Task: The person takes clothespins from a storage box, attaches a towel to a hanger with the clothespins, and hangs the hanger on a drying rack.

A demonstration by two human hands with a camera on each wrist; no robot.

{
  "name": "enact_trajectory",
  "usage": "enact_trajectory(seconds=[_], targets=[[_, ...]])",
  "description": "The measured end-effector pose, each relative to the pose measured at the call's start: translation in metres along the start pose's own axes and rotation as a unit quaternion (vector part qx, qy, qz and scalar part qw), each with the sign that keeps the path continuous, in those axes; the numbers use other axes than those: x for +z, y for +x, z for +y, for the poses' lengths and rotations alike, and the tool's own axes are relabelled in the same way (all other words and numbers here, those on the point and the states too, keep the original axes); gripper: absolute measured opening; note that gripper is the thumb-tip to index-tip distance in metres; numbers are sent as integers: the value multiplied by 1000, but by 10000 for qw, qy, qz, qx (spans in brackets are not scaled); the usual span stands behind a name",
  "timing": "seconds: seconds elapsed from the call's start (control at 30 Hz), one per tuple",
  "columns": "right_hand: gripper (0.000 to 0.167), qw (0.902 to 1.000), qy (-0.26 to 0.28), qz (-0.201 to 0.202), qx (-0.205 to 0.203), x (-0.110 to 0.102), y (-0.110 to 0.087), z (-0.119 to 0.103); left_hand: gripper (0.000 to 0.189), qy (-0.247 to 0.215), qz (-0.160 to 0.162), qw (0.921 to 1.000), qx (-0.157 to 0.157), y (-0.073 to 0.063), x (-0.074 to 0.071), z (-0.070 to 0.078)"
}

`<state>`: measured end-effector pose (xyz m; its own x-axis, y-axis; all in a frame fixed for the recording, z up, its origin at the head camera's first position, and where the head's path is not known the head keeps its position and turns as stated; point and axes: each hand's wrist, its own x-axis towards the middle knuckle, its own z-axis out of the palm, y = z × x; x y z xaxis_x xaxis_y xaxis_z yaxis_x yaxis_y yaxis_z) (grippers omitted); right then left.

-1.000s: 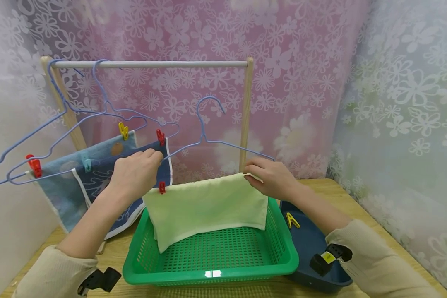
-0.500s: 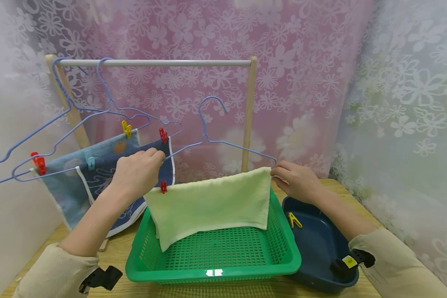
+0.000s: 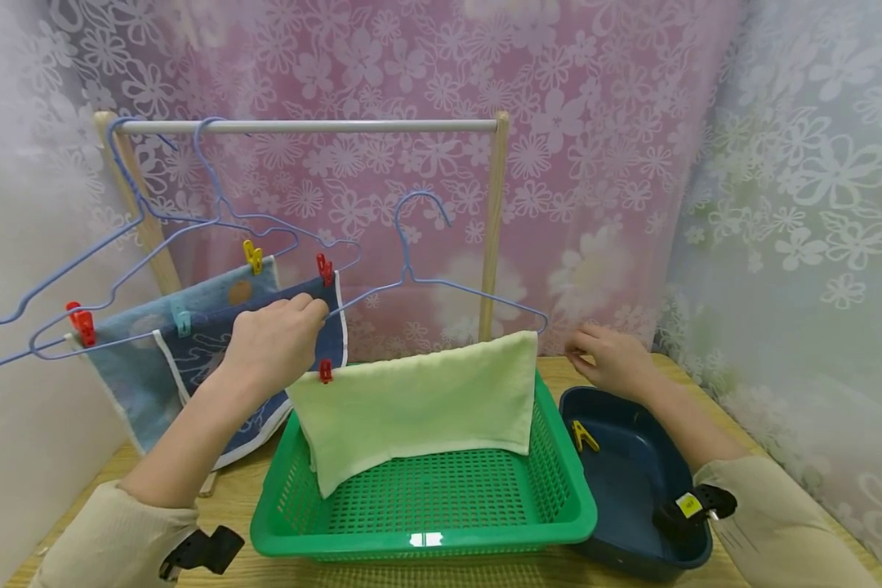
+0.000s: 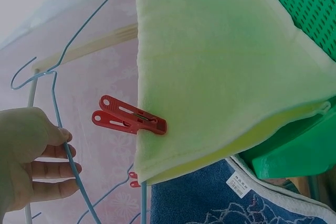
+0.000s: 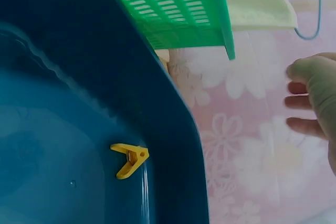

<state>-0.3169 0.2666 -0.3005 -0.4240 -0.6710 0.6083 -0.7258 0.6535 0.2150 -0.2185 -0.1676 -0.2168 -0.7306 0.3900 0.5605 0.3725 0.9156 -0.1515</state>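
Observation:
My left hand (image 3: 275, 343) grips the left arm of a blue wire hanger (image 3: 478, 290), thumb and fingers around the wire in the left wrist view. Draped over the hanger's bottom bar is a pale green towel (image 3: 426, 408). A red clothespin (image 4: 131, 116) clamps the towel at its left end; its right end has no clip. My right hand (image 3: 610, 359) is off the towel, in the air to its right above a dark blue basin (image 3: 625, 482), fingers loosely bent and holding nothing. Inside that basin lies one yellow clothespin (image 5: 130, 160).
Beneath the towel stands a green perforated basket (image 3: 426, 543). Behind it, a rack with a metal rail (image 3: 353, 126) carries two blue hangers at its left end, with a light blue cloth (image 3: 121, 384) and a navy cloth (image 3: 206, 343) pegged on. A floral curtain (image 3: 595, 163) hangs behind.
My right hand slid along the towel's top edge to its right corner, then let go and moved right, over the basin. The left hand still holds the hanger.

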Motion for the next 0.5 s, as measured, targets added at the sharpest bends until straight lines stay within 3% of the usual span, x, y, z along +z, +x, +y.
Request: enact_trajectory(seconds=[0.1, 0.23, 0.33, 0.5], targets=[[11, 9945, 261, -836, 581, -1, -5, 2, 9, 2, 30, 10000, 25, 0, 0, 1], [7, 9774, 511, -1713, 1125, 1, -14, 6, 10, 9, 58, 10000, 58, -1, 0, 2], [6, 9712, 502, -1964, 1248, 5, -21, 7, 10, 22, 64, 10000, 66, -1, 0, 2], [9, 9708, 236, -2100, 1135, 15, -31, 9, 9, 36, 91, 9999, 66, -1, 0, 2]])
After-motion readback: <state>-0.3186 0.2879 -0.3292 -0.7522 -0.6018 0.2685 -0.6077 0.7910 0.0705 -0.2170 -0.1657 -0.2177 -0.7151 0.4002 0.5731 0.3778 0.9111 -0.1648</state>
